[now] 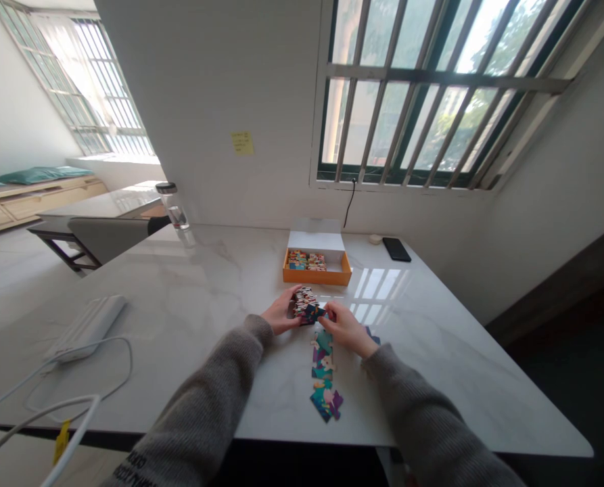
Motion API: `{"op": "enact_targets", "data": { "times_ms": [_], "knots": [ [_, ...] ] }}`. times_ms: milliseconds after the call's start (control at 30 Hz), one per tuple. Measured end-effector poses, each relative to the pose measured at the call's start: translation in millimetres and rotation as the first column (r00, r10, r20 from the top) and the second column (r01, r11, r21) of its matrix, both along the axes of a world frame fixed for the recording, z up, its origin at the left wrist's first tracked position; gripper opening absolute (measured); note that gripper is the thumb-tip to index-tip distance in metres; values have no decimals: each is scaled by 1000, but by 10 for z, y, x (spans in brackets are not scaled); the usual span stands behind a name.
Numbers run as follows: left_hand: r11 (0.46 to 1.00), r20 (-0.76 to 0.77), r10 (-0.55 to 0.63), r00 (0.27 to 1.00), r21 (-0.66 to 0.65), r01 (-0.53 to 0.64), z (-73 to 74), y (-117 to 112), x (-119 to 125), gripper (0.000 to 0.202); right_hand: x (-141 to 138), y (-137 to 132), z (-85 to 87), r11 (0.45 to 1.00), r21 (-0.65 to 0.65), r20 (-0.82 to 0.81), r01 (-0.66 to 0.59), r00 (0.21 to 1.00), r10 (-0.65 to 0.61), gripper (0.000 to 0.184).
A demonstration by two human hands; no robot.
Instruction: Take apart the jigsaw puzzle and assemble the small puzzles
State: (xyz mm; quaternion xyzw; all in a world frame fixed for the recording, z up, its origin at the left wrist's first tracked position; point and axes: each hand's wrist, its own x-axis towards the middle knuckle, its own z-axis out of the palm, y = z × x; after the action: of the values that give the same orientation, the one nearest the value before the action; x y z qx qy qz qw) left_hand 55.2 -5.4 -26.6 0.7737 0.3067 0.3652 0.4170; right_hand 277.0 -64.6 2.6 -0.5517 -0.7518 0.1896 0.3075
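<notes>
Just then, the left hand [280,312] was curved around a stack of puzzle pieces [304,296], its thumb on the near side and its fingers on the far side, so the pieces lay directly to the right of its palm. The right hand [344,329] came in from the right of that stack, thumb and forefinger drawn narrow on the right edge of a dark piece [312,313] at the stack's near end; whether that piece was fully free of the others could not be told. Below the fingers, on the near side of the stack, a column of colourful pieces [322,362] ran toward the near edge of the white table [205,277], just left of the right hand's wrist. At the near end of this column lay a teal and purple cluster [327,400], turned at an angle. Another dark blue piece [374,336] showed partly on the right side of the right wrist. On the far side of both hands stood an orange box [316,276], its lid [316,240] raised at the far side, with more pieces [306,261] packed in its left and middle parts. Farther right lay a black phone [396,249] beside a small white round object [375,239]; a clear bottle [174,208] stood far left, and a white power strip [91,327] lay on the left.
</notes>
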Motion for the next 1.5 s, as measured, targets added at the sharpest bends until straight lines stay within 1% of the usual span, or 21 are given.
{"op": "enact_targets", "data": {
  "times_ms": [67, 133, 200, 267, 333, 433, 500, 567, 633, 700, 800, 900, 1033, 1100, 1167, 1200, 1267, 1333, 1400, 1500],
  "knots": [
    [1000, 9, -10, 1000, -1, 10, -5, 4, -2, 90, -37, -40, 3, 998, 48, 179, 52, 982, -59, 15],
    [1000, 2, -14, 1000, 6, 14, -3, 6, -2, 89, -73, -97, 29, 990, 130, 342, 61, 934, -103, 13],
    [1000, -13, -13, 1000, 11, 13, 4, 7, 1, 89, -102, -161, 70, 975, 217, 447, 51, 883, -145, 16],
    [1000, -15, -9, 1000, 9, 10, 11, 6, 6, 89, -120, -217, 115, 961, 274, 495, 47, 849, -183, 22],
    [1000, -10, -12, 1000, -1, 12, 15, 2, 10, 89, -127, -255, 152, 954, 296, 501, 56, 841, -204, 25],
    [1000, 2, -16, 1000, -13, 16, 24, -8, 7, 89, -127, -274, 181, 955, 288, 494, 74, 843, -215, 30],
    [999, 4, -21, 1000, -25, 21, 42, -20, 4, 88, -125, -264, 184, 955, 282, 489, 95, 842, -228, 26],
    [998, 7, -34, 999, -46, 34, 69, -33, 4, 86, -123, -242, 177, 957, 274, 463, 92, 860, -215, 23],
    [996, 21, -49, 999, -71, 50, 95, -42, 7, 85, -117, -210, 161, 963, 260, 419, 67, 891, -175, 25],
    [993, 46, -66, 997, -95, 70, 106, -43, 8, 87, -104, -177, 137, 969, 241, 384, 50, 912, -142, 20],
    [990, 57, -82, 995, -106, 88, 86, -22, 0, 92, -86, -133, 86, 976, 200, 334, 82, 931, -146, 14],
    [994, 27, -58, 998, -86, 60, 46, 10, -13, 97, -112, -106, 21, 986, 118, 240, 116, 960, -142, 12],
    [995, 7, -24, 1000, -101, 25, 41, 20, -12, 96, -152, -68, -16, 994, 28, 114, 102, 988, -104, 11],
    [991, 29, -21, 999, -131, 24, 57, 12, -3, 96, -83, -26, 10, 996, 24, 63, 88, 994, -89, 14],
    [987, 51, -18, 999, -159, 26, 66, 6, 6, 96, 71, 34, 55, 998, 44, 23, 54, 998, -55, 18],
    [985, 61, -19, 998, -172, 29, 64, 5, 10, 96, 168, 66, 78, 998, 63, 20, 23, 999, -25, 20],
    [981, 76, -21, 997, -190, 36, 48, 6, 14, 96, 362, 120, 113, 996, 80, 104, -27, 994, 19, 26],
    [982, 76, -13, 997, -185, 27, 26, 8, 14, 95, 499, 146, 131, 997, 24, 226, -67, 972, 60, 32],
    [986, 64, -4, 998, -168, 14, 15, 4, 14, 93, 554, 146, 136, 995, -49, 304, -90, 947, 101, 34],
    [990, 45, 1, 999, -141, 5, 31, -14, 15, 91, 540, 131, 126, 992, -90, 317, -90, 941, 114, 30]
  ]
}}
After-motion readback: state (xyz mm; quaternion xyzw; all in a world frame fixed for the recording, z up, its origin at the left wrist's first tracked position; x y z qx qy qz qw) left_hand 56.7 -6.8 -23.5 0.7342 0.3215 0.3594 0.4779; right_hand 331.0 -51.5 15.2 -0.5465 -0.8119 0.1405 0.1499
